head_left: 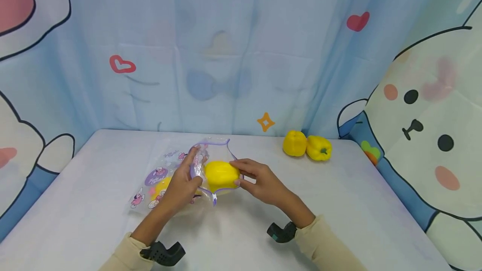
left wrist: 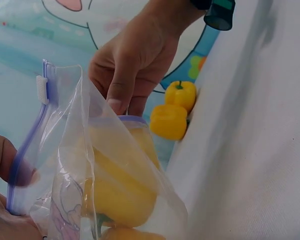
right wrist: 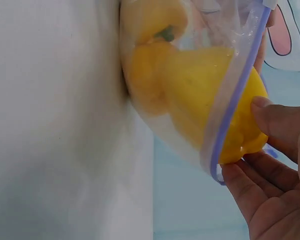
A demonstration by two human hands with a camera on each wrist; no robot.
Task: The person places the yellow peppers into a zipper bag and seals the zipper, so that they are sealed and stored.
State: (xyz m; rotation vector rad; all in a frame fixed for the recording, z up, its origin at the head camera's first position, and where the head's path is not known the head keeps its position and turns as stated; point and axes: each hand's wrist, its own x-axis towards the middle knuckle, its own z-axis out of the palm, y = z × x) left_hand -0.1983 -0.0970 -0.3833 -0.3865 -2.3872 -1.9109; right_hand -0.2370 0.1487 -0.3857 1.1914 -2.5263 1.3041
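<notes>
A clear zip bag printed with pink and purple cartoons lies on the table, its purple-edged mouth spread toward the right. My left hand grips the bag beside the mouth; in the left wrist view its fingertips show through the plastic. At the opening sits a yellow bell pepper, partly inside the bag. My right hand holds this pepper's outer end, the thumb on one side and the fingers on the other. Deeper in the bag, more yellow peppers show, one with a green stem.
Two more yellow bell peppers stand side by side near the table's back right edge. A white cloth covers the table. Behind it hangs a light blue cartoon curtain. Each wrist wears a black camera mount.
</notes>
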